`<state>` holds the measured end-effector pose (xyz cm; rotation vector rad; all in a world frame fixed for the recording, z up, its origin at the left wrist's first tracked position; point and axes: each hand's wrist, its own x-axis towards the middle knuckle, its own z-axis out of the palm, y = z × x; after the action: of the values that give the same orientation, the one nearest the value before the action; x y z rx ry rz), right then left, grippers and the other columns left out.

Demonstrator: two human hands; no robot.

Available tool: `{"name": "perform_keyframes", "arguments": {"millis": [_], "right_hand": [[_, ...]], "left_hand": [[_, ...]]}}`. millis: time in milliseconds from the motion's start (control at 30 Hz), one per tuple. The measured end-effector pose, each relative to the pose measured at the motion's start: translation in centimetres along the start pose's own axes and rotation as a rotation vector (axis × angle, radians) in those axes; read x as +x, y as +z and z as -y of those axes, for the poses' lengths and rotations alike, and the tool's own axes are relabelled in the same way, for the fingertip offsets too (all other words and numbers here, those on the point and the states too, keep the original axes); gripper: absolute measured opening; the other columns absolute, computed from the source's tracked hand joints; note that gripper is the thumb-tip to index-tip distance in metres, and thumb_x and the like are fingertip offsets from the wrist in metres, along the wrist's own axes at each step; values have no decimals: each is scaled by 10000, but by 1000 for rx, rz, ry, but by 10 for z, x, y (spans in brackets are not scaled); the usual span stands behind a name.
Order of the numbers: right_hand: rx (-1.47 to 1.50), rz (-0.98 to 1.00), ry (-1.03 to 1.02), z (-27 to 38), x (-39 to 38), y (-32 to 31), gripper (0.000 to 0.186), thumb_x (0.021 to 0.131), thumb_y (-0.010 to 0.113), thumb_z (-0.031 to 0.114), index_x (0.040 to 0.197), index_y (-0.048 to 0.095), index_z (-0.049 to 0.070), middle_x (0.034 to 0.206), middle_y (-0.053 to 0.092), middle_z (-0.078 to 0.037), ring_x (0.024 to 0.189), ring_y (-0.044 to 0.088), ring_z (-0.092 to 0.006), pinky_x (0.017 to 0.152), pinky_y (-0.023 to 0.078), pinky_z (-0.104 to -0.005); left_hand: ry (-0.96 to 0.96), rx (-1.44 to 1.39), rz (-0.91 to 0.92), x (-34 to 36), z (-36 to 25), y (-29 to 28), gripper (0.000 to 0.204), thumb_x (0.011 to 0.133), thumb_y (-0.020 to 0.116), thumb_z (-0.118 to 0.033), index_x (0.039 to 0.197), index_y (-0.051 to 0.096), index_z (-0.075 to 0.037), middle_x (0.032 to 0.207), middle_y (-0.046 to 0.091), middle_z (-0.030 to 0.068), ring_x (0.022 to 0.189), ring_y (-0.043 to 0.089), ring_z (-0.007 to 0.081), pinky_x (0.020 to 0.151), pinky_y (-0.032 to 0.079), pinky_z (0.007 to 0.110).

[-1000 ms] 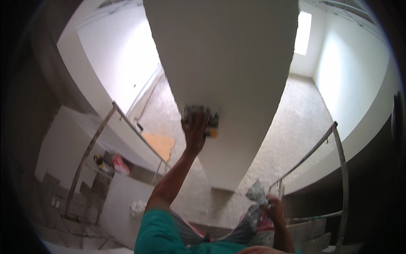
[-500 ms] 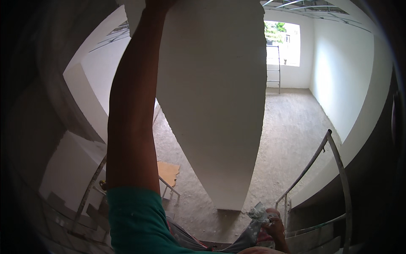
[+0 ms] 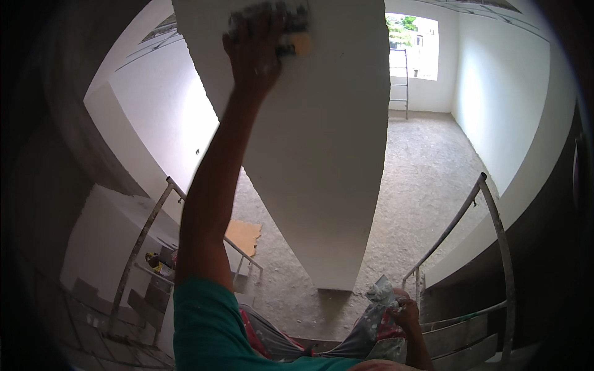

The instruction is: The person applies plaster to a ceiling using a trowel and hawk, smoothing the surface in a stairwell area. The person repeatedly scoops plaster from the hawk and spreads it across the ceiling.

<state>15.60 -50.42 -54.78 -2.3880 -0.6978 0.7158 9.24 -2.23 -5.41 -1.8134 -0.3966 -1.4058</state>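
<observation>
High on the pale wall column, my left hand is closed on a plastering trowel, pressed flat against the surface. Motion smears the trowel, and my fingers cover part of it; a round tan handle end shows beside them. Low at the right, my right hand grips a putty knife loaded with a lump of whitish-grey plaster. It is held near my right thigh, apart from the column.
Metal scaffold rails stand to the right and left of me. Behind the column lie a rough floor and a tan board. A ladder leans near the window. A yellow-and-black item sits at lower left.
My left hand has come down the column into view, now showing the trowel. My right hand has risen slightly, still holding the putty knife. The view has shifted a little.
</observation>
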Motion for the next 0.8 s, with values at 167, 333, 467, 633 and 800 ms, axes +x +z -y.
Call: {"name": "perform_keyframes", "arguments": {"millis": [167, 333, 467, 633, 800], "right_hand": [[162, -146, -309, 7, 14, 5, 478, 605, 790, 302, 1025, 700, 92, 937, 678, -142, 902, 659, -304, 811, 517, -391], [111, -127, -283, 21, 9, -19, 449, 621, 782, 318, 1017, 706, 119, 841, 683, -112, 815, 664, -298, 735, 523, -392], [37, -70, -309, 45, 26, -30, 524, 621, 814, 286, 1099, 685, 112, 787, 668, -128, 738, 649, -291, 681, 515, -397], [154, -120, -533, 108, 12, -26, 481, 695, 769, 136, 1127, 612, -8, 861, 662, -154, 736, 659, -257, 677, 510, -340], [360, -149, -689, 147, 23, 26, 401, 726, 679, -40, 1109, 568, -80, 986, 645, -188, 855, 652, -268, 732, 510, -330]], "left_hand": [[-117, -106, 210, -126, -61, -19, 686, 735, 579, 11, 1378, 449, -187, 1418, 426, 102, 1275, 369, 425, 1013, 211, 642], [-179, -340, 506, -229, -115, -68, 722, 688, 584, 48, 1370, 453, -149, 1425, 422, 102, 1324, 355, 361, 1078, 189, 589], [-922, -942, 551, -325, -139, -164, 442, 763, 527, 61, 1190, 590, -37, 1161, 630, 123, 1057, 610, 250, 889, 480, 332], [-2395, -1425, 334, -409, -184, -281, 359, 782, 571, 0, 1134, 506, 25, 995, 596, 95, 902, 625, 221, 820, 523, 356], [-2730, -1601, 111, -397, -226, -322, 390, 814, 551, -102, 1189, 497, -12, 1053, 597, 114, 959, 622, 278, 857, 517, 431]]}}
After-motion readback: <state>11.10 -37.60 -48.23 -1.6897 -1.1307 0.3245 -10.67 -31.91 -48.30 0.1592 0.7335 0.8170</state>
